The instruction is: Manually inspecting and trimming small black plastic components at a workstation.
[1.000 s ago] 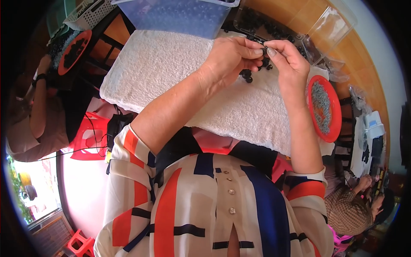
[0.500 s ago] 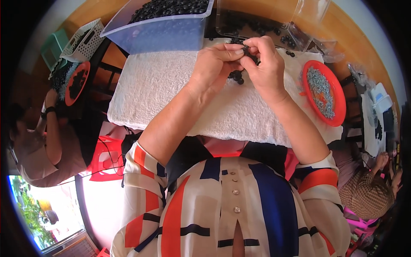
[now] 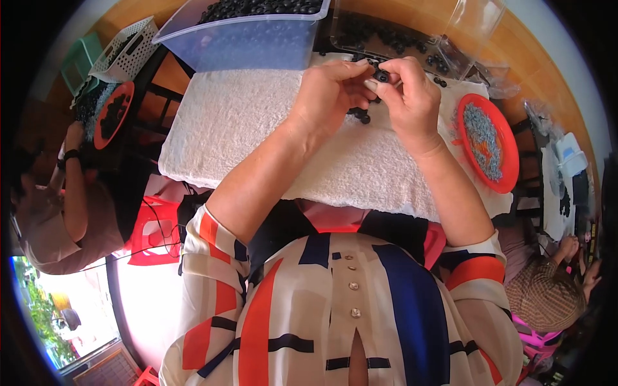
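Note:
My right hand [image 3: 414, 103] pinches a small round black part [image 3: 381, 76] between thumb and forefinger; a hole shows in its face. Close beside it, my left hand [image 3: 325, 93] is curled with the thumb extended toward that part. Whatever lies within the left fingers is hidden. Both hands are above the far part of a white towel [image 3: 238, 128] spread over the table. A few similar black parts [image 3: 360, 116] lie on the towel just below the fingers.
At the back left stands a clear bin [image 3: 244, 48] full of black parts; a clear tray [image 3: 380, 48] with more sits beside it. A red plate [image 3: 508, 141] of small grey-blue pieces lies right. People work at tables on both sides.
My hands have drawn slightly apart, the right moving a little to the right. The black part between them is now in plain view in my right fingers.

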The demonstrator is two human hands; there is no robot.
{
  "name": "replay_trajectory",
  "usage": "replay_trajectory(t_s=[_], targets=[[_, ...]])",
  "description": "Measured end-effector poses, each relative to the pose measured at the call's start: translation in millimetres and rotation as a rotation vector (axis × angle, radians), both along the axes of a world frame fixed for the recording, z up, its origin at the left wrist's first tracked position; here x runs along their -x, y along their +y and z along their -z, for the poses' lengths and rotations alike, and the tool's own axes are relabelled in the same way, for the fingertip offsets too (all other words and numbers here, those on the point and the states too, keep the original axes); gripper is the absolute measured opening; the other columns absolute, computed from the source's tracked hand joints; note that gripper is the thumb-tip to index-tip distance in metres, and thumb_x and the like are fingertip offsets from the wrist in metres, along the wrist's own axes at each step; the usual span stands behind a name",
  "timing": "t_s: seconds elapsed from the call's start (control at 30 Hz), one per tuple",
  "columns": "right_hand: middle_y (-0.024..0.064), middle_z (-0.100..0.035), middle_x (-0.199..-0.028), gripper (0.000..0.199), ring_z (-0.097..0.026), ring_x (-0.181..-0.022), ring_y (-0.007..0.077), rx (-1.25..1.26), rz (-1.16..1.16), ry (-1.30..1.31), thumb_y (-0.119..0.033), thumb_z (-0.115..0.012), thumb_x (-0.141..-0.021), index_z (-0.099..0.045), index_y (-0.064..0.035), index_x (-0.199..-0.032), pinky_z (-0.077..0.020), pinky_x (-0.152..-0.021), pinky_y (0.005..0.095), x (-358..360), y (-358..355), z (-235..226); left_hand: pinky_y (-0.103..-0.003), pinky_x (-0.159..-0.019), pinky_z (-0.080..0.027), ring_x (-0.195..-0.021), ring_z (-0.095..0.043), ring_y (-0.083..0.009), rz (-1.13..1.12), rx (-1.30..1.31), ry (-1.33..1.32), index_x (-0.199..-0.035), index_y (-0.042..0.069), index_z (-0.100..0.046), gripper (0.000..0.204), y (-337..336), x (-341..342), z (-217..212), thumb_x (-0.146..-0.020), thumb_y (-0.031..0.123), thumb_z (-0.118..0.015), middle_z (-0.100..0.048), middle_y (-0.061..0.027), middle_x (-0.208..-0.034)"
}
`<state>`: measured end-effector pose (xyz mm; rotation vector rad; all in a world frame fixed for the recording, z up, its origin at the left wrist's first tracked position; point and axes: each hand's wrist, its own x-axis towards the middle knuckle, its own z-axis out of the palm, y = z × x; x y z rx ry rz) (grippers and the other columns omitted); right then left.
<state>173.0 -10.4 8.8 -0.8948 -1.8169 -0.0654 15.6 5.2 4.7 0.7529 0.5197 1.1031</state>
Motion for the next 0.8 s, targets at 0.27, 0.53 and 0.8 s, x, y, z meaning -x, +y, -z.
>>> replay_trajectory(t_s=[0.27,0.53,0.8], targets=[[0.0043,-0.055,-0.072,0.018,-0.054,-0.063,0.0135,0.081,-0.004,-0.001,0.000,-0.071,-0.076,-0.061,-0.0024,-0.091,-0.0445,-0.057,0.0261,-7,-2,-3,-0.029,-0.056,-0.049,-0.066,-0.062,-0.0194,0.041,-0.003,0.055,-0.089,-0.005,-0.065,0.022,-1,-4,-1,-0.089,0.017,-0.062,-0.065,-0.0124,-0.077],[0.0029,-0.052,-0.070,0.017,-0.051,-0.061,0.0127,0.085,-0.007,-0.013,-0.004,-0.072,-0.078,-0.062,-0.0034,-0.091,-0.0438,-0.055,0.0275,6,11,-23,-0.027,-0.059,-0.049,-0.070,-0.063,-0.0192,-0.036,-0.026,0.069,-0.095,-0.004,-0.063,0.020,-4,6,-7,-0.091,0.016,-0.060,-0.065,-0.0115,-0.083],[0.0034,-0.061,-0.076,0.034,-0.054,-0.070,0.0101,0.033,-0.097,-0.007,-0.013,-0.070,-0.082,-0.058,-0.0026,-0.112,-0.0451,-0.066,0.0248,53,87,-115,-0.025,-0.051,-0.044,-0.063,-0.060,-0.0114,0.381,-0.371,0.475,-0.080,0.000,-0.068,0.023,-21,-4,-11,-0.087,0.021,-0.064,-0.063,-0.0050,-0.066]])
